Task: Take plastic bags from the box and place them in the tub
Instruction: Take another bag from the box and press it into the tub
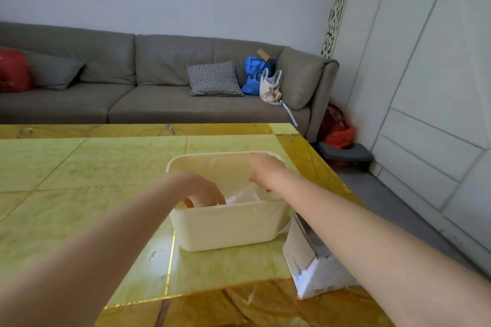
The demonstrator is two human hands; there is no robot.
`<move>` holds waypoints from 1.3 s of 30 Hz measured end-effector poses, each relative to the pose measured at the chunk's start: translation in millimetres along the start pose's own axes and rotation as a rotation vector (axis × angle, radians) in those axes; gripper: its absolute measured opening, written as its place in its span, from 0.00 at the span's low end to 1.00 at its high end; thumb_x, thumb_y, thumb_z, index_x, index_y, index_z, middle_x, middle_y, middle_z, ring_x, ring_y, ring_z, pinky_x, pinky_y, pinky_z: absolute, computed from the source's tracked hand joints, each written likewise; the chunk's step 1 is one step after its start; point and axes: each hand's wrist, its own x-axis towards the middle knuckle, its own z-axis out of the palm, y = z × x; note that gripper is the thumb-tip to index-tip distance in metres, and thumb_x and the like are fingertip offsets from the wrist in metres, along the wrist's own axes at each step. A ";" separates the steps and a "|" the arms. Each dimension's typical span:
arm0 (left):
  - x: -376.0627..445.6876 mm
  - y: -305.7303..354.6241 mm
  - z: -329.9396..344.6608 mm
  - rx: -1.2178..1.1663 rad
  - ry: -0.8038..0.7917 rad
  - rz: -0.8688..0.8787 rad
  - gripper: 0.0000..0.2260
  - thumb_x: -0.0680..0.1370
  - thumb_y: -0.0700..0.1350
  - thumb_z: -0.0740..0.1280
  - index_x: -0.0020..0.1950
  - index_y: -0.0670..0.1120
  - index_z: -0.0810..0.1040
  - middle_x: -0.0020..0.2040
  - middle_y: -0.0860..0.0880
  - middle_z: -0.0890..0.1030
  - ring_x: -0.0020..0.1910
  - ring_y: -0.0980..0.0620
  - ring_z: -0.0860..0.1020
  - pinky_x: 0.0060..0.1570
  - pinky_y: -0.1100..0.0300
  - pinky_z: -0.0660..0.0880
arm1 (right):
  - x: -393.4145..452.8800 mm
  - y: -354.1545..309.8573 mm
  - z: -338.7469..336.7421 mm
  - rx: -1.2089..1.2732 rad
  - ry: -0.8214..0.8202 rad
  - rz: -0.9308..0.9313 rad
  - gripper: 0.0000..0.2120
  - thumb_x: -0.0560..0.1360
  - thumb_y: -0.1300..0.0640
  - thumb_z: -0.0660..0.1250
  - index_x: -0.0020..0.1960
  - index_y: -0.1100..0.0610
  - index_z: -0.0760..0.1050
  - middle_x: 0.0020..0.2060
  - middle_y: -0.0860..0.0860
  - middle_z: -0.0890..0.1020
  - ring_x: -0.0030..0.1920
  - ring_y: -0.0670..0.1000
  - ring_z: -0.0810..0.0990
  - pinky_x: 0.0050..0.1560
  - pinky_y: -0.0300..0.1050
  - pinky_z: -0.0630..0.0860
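Observation:
A cream plastic tub (pixel 225 228) stands on the table in front of me. A crumpled clear plastic bag (pixel 245 195) lies inside it, between my hands. My left hand (pixel 198 190) reaches over the near left rim, and its curled fingers grip the bag's left end. My right hand (pixel 265 171) is blurred and hangs over the tub's far right side, its thumb pinching the bag's upper edge. The white cardboard box (pixel 303 260) lies tilted at the table's right edge, under my right forearm. Its contents are hidden.
The table (pixel 79 167) is tiled in yellow-green with a gold border; its right edge runs just past the box. Behind it stands a grey sofa (pixel 159 103) with cushions and bags. White cabinets (pixel 425 87) line the right wall.

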 end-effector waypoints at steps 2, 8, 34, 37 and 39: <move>2.3 0.9 -0.9 -0.057 -0.003 0.000 0.21 0.80 0.42 0.58 0.72 0.57 0.65 0.69 0.52 0.69 0.65 0.49 0.73 0.63 0.58 0.71 | -5.6 -3.4 -9.9 -0.106 0.047 -0.036 0.17 0.78 0.65 0.58 0.67 0.61 0.66 0.58 0.58 0.77 0.56 0.59 0.78 0.42 0.46 0.68; 2.5 -0.1 -16.4 -0.039 0.178 0.037 0.14 0.78 0.47 0.62 0.64 0.55 0.75 0.66 0.52 0.73 0.62 0.49 0.74 0.64 0.55 0.71 | 2.3 -25.0 -32.8 -0.058 -0.269 -0.306 0.14 0.77 0.66 0.57 0.55 0.61 0.79 0.54 0.55 0.78 0.48 0.54 0.78 0.43 0.43 0.77; -58.6 71.0 -30.5 -0.233 0.514 0.176 0.13 0.77 0.36 0.59 0.54 0.45 0.81 0.51 0.44 0.82 0.46 0.49 0.79 0.47 0.59 0.74 | -66.1 55.8 -89.2 0.226 -0.462 -0.033 0.07 0.78 0.62 0.63 0.53 0.62 0.77 0.43 0.55 0.79 0.39 0.51 0.79 0.38 0.39 0.75; -64.7 103.8 -21.8 -0.317 0.500 0.266 0.14 0.76 0.34 0.58 0.52 0.40 0.82 0.46 0.44 0.81 0.42 0.50 0.78 0.37 0.65 0.73 | -100.4 85.4 -88.5 0.204 -0.488 0.036 0.03 0.77 0.62 0.65 0.48 0.61 0.77 0.39 0.54 0.79 0.36 0.49 0.78 0.38 0.39 0.74; -66.6 122.1 -15.1 -0.313 0.485 0.315 0.12 0.76 0.35 0.60 0.51 0.42 0.82 0.43 0.47 0.80 0.39 0.52 0.77 0.37 0.65 0.73 | -117.7 96.9 -80.4 0.179 -0.487 0.058 0.08 0.75 0.57 0.69 0.51 0.60 0.77 0.41 0.52 0.79 0.39 0.49 0.78 0.38 0.39 0.75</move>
